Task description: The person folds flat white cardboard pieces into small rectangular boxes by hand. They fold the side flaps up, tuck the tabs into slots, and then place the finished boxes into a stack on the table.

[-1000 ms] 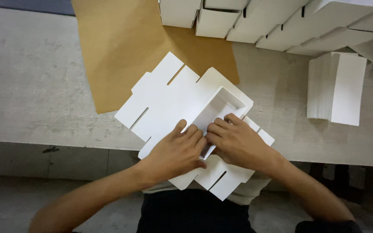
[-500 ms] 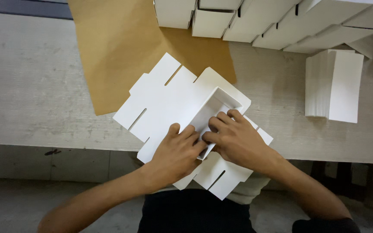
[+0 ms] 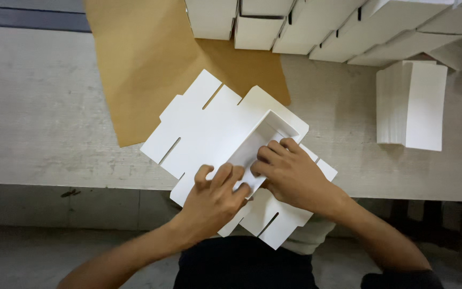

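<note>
Left hand presses flat on the white die-cut cardboard box blank, fingers curled over the near wall of its half-formed tray. Right hand pinches that same wall from the other side, fingertips inside the tray. Blank overhangs the grey bench edge, partly on a brown paper sheet. Folded white boxes line the far side; a stack of flat white blanks sits to the right.

Pale grey tabletop, rough and scuffed, with a darker band along its far edge. Spread over it, a brown paper sheet. Below the near edge, a dim grey concrete floor. Lit softly and evenly from above, without hard shadows.
</note>
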